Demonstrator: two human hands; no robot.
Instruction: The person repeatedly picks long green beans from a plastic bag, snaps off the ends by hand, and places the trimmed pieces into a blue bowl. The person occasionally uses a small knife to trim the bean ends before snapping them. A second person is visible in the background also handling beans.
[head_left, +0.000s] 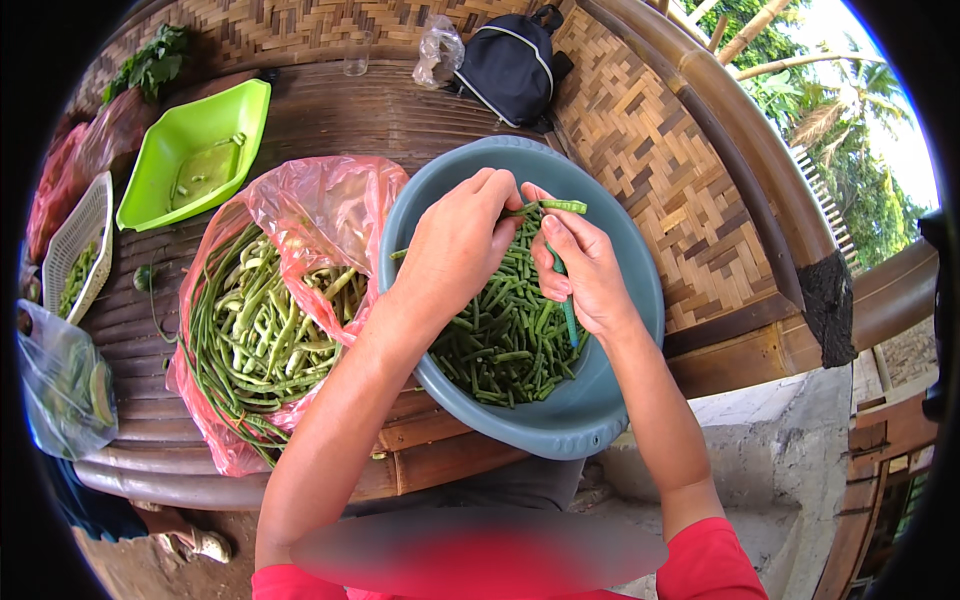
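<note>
Over there, the left grip (462,238) pinches a slender green bean (566,206), the right grip (583,262) wraps a slim teal handle (570,322), both above a round blue-grey plastic basin (600,400) holding short green bean pieces (508,355)

Both arms reach forward from red sleeves (708,562), bare from above the elbow. Left forearm (372,362) slants up to the right; right forearm (648,392) leans up to the left. Left hand (462,238) slightly higher, back uppermost, fingers bent, drawn together in a pinch. Right hand (583,262) just beside it, thumb side inward, lower fingers curled into a grip. Fingertips of both near one another.
</note>
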